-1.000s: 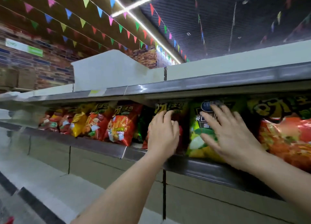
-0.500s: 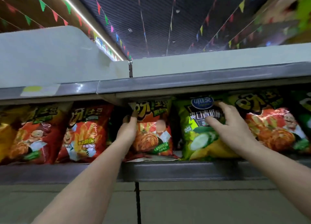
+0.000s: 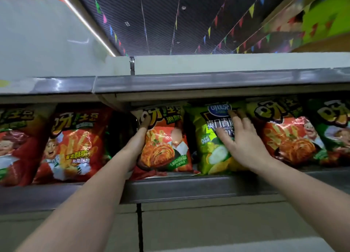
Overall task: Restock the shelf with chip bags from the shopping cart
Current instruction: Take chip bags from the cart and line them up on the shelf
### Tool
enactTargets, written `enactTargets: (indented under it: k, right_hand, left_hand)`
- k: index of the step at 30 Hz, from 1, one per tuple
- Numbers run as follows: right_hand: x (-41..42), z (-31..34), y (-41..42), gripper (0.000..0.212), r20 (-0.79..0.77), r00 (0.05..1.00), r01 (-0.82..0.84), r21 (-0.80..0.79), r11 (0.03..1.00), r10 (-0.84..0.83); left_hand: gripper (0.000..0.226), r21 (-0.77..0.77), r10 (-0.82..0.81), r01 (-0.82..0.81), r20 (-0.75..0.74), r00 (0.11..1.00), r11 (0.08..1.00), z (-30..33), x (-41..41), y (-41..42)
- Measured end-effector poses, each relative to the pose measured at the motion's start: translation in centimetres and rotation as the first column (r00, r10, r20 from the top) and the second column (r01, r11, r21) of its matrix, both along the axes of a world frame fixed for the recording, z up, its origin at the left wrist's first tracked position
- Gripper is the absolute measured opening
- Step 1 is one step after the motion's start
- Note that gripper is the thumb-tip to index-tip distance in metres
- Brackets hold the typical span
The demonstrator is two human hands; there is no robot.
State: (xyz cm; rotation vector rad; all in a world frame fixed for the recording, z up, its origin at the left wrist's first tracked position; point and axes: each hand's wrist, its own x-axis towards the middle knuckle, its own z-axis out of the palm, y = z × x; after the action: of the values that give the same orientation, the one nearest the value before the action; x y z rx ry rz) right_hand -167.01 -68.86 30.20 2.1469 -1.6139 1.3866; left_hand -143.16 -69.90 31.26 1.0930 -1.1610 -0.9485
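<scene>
A row of chip bags stands upright on the metal shelf (image 3: 189, 189). My left hand (image 3: 141, 132) grips the left edge of an orange-red chip bag (image 3: 166, 147), thumb at its upper corner. My right hand (image 3: 240, 138) lies flat with fingers spread on the front of a green cucumber chip bag (image 3: 210, 149), just right of the orange-red one. A gap (image 3: 121, 130) shows dark between the orange-red bag and a red fries bag (image 3: 73, 143) on the left. The shopping cart is out of view.
More bags stand right of the green one: an orange-red bag (image 3: 289, 140) and a green bag (image 3: 333, 130). Another red bag (image 3: 13, 143) sits far left. The upper shelf's metal lip (image 3: 208, 81) overhangs the bags. Bare shelf back panel (image 3: 208, 229) lies below.
The view has swung right and closer to the shelf. My left hand slid from the front of the orange-red bag to its left edge. My right hand stays pressed on the green bag.
</scene>
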Motion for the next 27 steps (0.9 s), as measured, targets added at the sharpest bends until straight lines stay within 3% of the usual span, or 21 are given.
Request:
enactTargets:
  k: [2, 6, 8, 15, 21, 27]
  right_hand:
    - [0.0, -0.1, 0.0, 0.068, -0.003, 1.000, -0.012, 0.006, 1.000, 0.012]
    - [-0.6, 0.5, 0.4, 0.067, 0.084, 0.994, -0.069, 0.020, 0.997, 0.067]
    - [-0.6, 0.8, 0.4, 0.066, 0.175, 0.981, -0.085, 0.004, 0.996, 0.083]
    - [-0.1, 0.9, -0.3, 0.069, 0.302, 0.949, -0.113, 0.062, 0.992, 0.090]
    - [-0.8, 0.9, -0.9, 0.074, 0.369, 0.922, -0.184, 0.139, 0.973, 0.121]
    - [-0.1, 0.1, -1.5, 0.074, 0.382, 0.916, -0.172, 0.104, 0.979, 0.121]
  left_hand:
    - [0.105, 0.010, 0.097, -0.098, 0.058, 0.994, 0.995, -0.1, 0.0, 0.4]
    - [0.078, -0.089, 0.369, -0.358, 0.189, 0.910, 0.929, 0.7, 0.1, 1.0]
    - [0.069, -0.170, 0.440, -0.408, 0.251, 0.862, 0.897, 1.3, -0.3, 1.1]
    - [0.080, -0.161, 0.343, -0.304, 0.375, 0.861, 0.939, 0.5, -1.2, 0.9]
    - [0.084, -0.115, 0.277, -0.253, 0.367, 0.888, 0.961, -0.1, -1.0, 0.8]
    - [0.078, -0.170, 0.342, -0.297, 0.457, 0.821, 0.940, -0.6, -1.9, 0.8]
